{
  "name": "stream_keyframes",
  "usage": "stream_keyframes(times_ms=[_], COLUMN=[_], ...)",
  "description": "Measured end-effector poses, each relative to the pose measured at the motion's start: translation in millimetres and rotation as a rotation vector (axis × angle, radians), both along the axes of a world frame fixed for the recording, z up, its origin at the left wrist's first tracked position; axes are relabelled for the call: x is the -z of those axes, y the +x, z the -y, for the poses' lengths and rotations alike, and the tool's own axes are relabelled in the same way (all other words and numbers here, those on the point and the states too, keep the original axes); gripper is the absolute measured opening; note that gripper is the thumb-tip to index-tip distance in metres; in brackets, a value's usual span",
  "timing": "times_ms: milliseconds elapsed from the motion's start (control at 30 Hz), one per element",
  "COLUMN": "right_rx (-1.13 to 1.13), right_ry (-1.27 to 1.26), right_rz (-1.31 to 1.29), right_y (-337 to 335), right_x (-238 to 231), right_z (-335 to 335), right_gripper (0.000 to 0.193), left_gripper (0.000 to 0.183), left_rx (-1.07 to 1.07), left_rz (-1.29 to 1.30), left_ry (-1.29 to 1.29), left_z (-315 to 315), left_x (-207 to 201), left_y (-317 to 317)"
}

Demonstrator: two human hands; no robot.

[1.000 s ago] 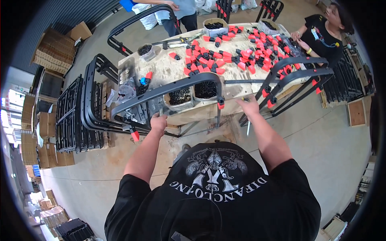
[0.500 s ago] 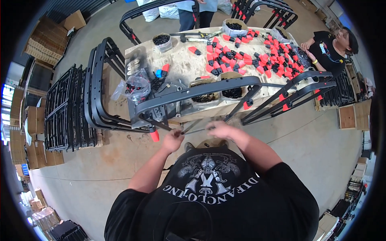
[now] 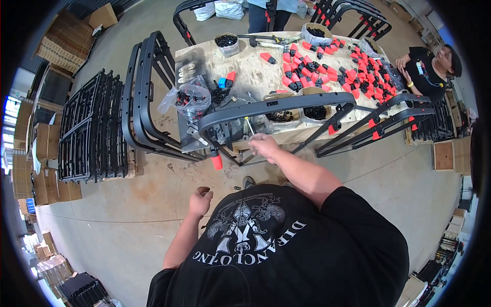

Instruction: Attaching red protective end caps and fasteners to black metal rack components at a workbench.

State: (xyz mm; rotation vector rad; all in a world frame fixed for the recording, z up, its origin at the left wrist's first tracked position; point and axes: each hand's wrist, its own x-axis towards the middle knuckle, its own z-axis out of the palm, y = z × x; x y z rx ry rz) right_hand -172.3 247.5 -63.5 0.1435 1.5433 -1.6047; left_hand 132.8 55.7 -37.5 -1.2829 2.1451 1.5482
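Observation:
My right hand [image 3: 265,146] reaches to the near edge of the workbench, its fingers closed around the lower end of a thin silver rod-like tool [image 3: 250,126] with a yellowish tip. My left hand [image 3: 200,201] hangs low over the floor, left of my body, with curled fingers; whatever they may hold is too small to make out. Just beyond my right hand, a black arched tube frame [image 3: 279,106] leans across the bench's front. A red cap [image 3: 217,161] sits on its lower left end, and another red piece [image 3: 333,129] on its right leg.
On the wooden workbench [image 3: 250,66] lie many red-and-black caps [image 3: 307,71], tubs of small black parts [image 3: 226,45] and a clear plastic bag [image 3: 193,98]. More black frames stand left [image 3: 148,92] and right [image 3: 388,115]. A co-worker [image 3: 434,71] is at the right end; another person [image 3: 268,18] stands behind.
My hands were close together below the frame, with a thin rod between them. Now the right has gone up to the bench edge, and the left has dropped back toward my body.

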Motion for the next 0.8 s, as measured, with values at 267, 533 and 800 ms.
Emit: stream_keyframes(times_ms=[267,533,800], right_rx=[-0.033,-0.153,0.44], right_ry=[0.094,0.584,0.926], right_rz=[-0.056,-0.406,-0.627], right_y=[-16,-2,-71], right_x=[2,6,0], right_z=[4,-56,-237], right_gripper=[0.014,0.039,0.062], left_gripper=[0.039,0.045,0.016], left_rx=[0.087,0.056,-0.241], left_rz=[-0.072,-0.175,-0.315], left_ry=[0.033,0.009,0.197], left_z=[2,-1,-18], left_x=[3,-17,-26], left_y=[-53,-119,-170])
